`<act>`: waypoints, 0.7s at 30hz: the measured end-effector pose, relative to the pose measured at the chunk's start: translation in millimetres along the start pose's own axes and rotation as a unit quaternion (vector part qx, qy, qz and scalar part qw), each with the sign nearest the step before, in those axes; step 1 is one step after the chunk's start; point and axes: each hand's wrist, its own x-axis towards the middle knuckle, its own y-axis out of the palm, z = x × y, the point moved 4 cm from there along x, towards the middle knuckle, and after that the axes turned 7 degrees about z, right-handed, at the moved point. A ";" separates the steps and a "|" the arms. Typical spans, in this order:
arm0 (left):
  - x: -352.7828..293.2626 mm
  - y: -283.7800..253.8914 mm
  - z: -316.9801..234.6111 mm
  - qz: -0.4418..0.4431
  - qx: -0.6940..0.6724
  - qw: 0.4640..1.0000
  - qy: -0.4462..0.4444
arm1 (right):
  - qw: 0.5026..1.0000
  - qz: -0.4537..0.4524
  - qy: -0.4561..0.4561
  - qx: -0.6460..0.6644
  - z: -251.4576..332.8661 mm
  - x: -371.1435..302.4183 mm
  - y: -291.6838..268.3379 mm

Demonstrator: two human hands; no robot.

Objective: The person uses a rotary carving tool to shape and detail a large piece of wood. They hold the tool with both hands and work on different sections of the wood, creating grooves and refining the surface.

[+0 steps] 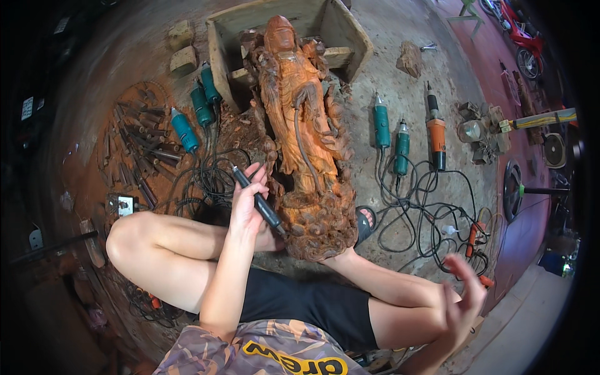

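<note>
My left hand (pixel 245 199) is closed round a slim black handpiece (pixel 267 211), a pen-like rotary tool with a metal tip pointing up and to the left. It is beside the lower left side of a carved wooden figure (pixel 290 100) in long robes, orange-brown with darker rough edges. The figure leans back away from me, its head end on a wooden box and its knobbly base (pixel 315 234) between my legs. My right hand (pixel 464 297) is raised over my right knee, fingers apart and slightly blurred, holding nothing I can see.
Teal power grinders (pixel 184 130) lie left of the figure beside a heap of chisels (pixel 140 140). To the right lie more teal grinders (pixel 382 122), an orange one (pixel 436 134) and tangled black cables (pixel 406 212). The open wooden box (pixel 353 31) stands behind. A fan (pixel 514 190) is far right.
</note>
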 end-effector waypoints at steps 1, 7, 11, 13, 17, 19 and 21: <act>-3.1 0.6 -4.3 -0.008 -0.022 0.999 0.024 | 0.998 0.026 -0.018 -0.058 8.6 -1.3 18.7; -49.1 56.1 -59.8 0.101 -0.281 0.950 -0.087 | 0.935 0.089 -0.027 0.343 46.7 24.5 180.0; -85.6 92.9 -49.4 0.098 -0.299 0.931 -0.187 | 0.864 0.110 -0.199 0.449 96.4 54.1 208.5; -88.6 115.6 -29.7 0.179 -0.331 0.901 -0.218 | 0.871 0.105 -0.212 0.430 99.4 58.3 195.1; -87.0 145.2 0.4 0.274 -0.275 0.883 -0.265 | 0.950 -0.067 -0.205 0.228 86.4 60.3 188.6; -81.2 145.6 3.1 0.342 -0.195 0.891 -0.226 | 0.965 -0.136 -0.171 0.142 82.8 69.0 195.0; -66.5 140.4 -5.2 0.361 -0.150 0.894 -0.221 | 0.966 -0.151 -0.141 0.154 82.2 84.9 201.8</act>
